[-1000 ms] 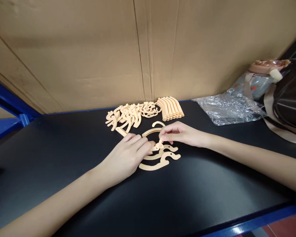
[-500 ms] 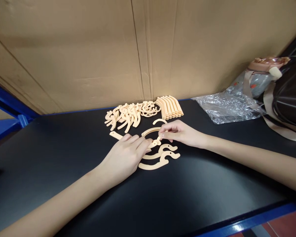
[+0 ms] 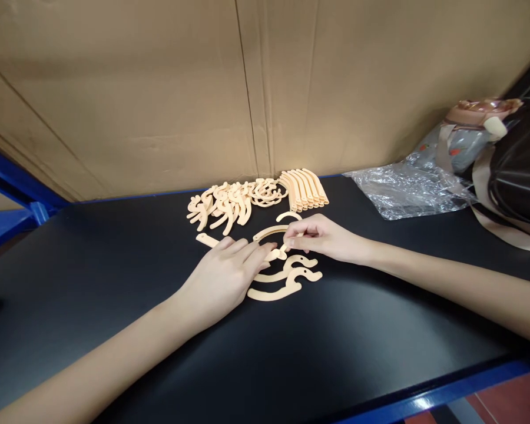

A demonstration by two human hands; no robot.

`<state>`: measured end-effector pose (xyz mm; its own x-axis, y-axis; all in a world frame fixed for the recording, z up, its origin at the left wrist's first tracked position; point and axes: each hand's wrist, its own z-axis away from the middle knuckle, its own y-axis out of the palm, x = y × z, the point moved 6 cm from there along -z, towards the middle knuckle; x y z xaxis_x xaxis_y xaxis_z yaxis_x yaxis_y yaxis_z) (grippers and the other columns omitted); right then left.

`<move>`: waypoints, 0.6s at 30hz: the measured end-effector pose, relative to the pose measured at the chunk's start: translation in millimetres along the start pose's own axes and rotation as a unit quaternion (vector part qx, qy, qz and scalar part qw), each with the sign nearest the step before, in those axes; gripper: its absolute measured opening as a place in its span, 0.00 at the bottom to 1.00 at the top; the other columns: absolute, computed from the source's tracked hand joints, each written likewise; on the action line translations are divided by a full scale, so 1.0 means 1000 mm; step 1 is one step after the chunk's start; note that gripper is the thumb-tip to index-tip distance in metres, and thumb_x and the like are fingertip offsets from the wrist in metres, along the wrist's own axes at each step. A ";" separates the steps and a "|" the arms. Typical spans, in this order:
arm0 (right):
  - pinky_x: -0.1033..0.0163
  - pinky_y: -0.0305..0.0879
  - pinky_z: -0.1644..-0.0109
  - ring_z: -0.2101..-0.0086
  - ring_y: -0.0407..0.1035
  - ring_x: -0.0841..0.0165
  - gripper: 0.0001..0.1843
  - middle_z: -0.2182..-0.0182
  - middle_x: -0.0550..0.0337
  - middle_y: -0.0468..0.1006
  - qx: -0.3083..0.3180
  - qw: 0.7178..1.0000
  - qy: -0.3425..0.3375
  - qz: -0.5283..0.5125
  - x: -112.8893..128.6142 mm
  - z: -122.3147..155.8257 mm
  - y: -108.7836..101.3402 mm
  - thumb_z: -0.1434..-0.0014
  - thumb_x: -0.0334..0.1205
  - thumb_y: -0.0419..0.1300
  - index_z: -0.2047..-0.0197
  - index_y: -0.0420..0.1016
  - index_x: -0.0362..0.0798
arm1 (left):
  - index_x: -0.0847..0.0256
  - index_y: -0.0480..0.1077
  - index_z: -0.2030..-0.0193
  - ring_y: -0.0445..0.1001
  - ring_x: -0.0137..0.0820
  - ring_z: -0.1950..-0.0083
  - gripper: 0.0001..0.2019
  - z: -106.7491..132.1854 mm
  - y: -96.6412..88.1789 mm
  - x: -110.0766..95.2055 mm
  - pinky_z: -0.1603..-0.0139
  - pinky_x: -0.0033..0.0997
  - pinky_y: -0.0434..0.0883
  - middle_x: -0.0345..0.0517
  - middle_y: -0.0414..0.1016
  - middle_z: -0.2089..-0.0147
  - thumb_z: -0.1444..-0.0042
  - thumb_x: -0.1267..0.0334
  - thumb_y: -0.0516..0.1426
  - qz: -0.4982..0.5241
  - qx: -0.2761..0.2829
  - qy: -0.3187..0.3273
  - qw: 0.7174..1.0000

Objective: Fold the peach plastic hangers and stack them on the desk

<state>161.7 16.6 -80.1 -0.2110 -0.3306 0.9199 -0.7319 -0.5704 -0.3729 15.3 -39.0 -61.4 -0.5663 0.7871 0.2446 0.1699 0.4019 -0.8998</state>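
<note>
My left hand (image 3: 232, 274) is closed over a pale beige flat piece (image 3: 272, 255), whose rounded end sticks out past the fingertips. My right hand (image 3: 315, 237) pinches a small beige strip (image 3: 285, 247) that meets this end; the fingers hide much of it. Just in front lie two hook-shaped beige pieces (image 3: 276, 292), side by side, each with a small hole. Behind the hands rest a curved bar (image 3: 269, 231) and a thinner arc (image 3: 288, 216). A straight bar end (image 3: 206, 239) shows beyond my left knuckles.
At the back of the black table (image 3: 380, 330) lie a heap of curved beige pieces (image 3: 229, 206) and a neat stack of curved bars (image 3: 304, 189). Clear plastic wrap (image 3: 415, 188), a strapped bottle (image 3: 466, 135) and a dark bag (image 3: 521, 165) sit at right. Cardboard (image 3: 159, 94) stands behind.
Both hands stay almost in place. The rounded ends between them have turned slightly, and the thin arc behind has shifted a little to the right.
</note>
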 end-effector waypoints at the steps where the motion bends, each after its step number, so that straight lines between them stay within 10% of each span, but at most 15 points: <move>1: 0.68 0.51 0.73 0.76 0.58 0.76 0.14 0.76 0.66 0.69 0.000 1.000 0.001 0.001 0.000 0.000 0.000 0.40 0.47 0.61 0.67 0.77 0.44 | 0.69 0.68 0.50 0.71 0.34 0.67 0.13 0.000 0.000 0.000 0.67 0.33 0.60 0.46 0.77 0.65 0.37 0.76 0.48 0.003 0.000 -0.001 1.000; 18: 0.68 0.53 0.73 0.76 0.60 0.76 0.14 0.75 0.66 0.70 0.000 1.000 -0.021 0.011 0.001 0.000 0.003 0.38 0.48 0.59 0.64 0.76 0.45 | 0.65 0.70 0.53 0.76 0.32 0.68 0.12 0.001 -0.007 0.000 0.69 0.29 0.65 0.43 0.78 0.65 0.32 0.65 0.47 0.051 0.000 -0.069 0.996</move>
<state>159.5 14.1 -80.0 -0.1991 -0.3737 0.9059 -0.7269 -0.5637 -0.3923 13.3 -42.0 -55.6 -0.6513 0.7521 0.1009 0.2315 0.3235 -0.9175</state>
